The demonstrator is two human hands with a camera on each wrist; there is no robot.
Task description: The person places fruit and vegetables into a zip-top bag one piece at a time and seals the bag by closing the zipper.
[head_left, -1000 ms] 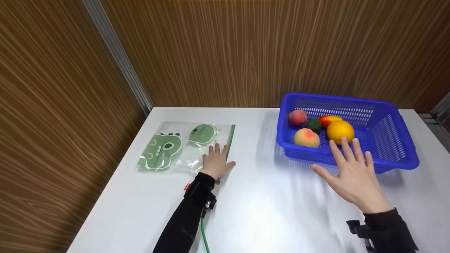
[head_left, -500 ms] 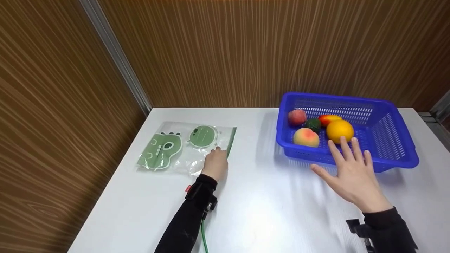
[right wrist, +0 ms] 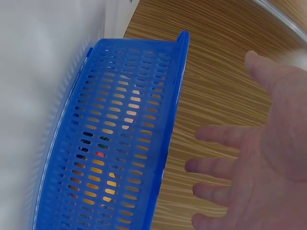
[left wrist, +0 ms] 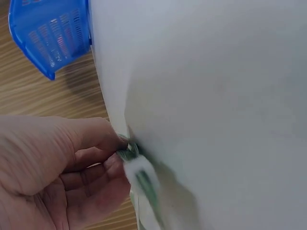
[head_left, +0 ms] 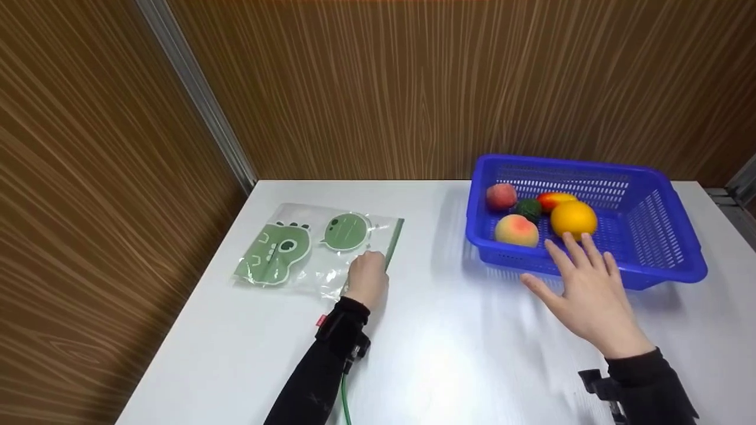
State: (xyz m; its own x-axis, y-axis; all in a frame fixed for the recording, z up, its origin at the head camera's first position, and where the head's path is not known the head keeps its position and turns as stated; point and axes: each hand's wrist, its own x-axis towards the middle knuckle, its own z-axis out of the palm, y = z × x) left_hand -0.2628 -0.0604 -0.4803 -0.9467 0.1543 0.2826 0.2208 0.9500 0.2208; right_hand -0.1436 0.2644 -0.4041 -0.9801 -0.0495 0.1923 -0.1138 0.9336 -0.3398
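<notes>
A clear plastic bag point(head_left: 319, 274) with green dinosaur prints lies flat at the left of the table, a green strip point(head_left: 394, 242) along its right edge. My left hand point(head_left: 367, 277) pinches the bag near the lower end of that strip. Close up in the left wrist view, thumb and fingers point(left wrist: 112, 165) squeeze the green edge beside a blurred white piece point(left wrist: 141, 175). Above the table at right, my right hand point(head_left: 590, 301) is spread with straight fingers and holds nothing. Its fingertips overlap the near rim of a blue basket point(head_left: 655, 274) in the head view.
Inside the basket are an orange point(head_left: 573, 218), a peach point(head_left: 517, 231), a red fruit point(head_left: 501, 196), a dark green one point(head_left: 528, 210) and a red-yellow mango point(head_left: 555, 200). A wood-grain panel point(head_left: 413, 88) stands behind the white table point(head_left: 449, 354); another rises at left.
My left hand's spread fingers have curled and taken hold of the bag's edge. The bag has shifted slightly to the right with it. My right hand has barely moved.
</notes>
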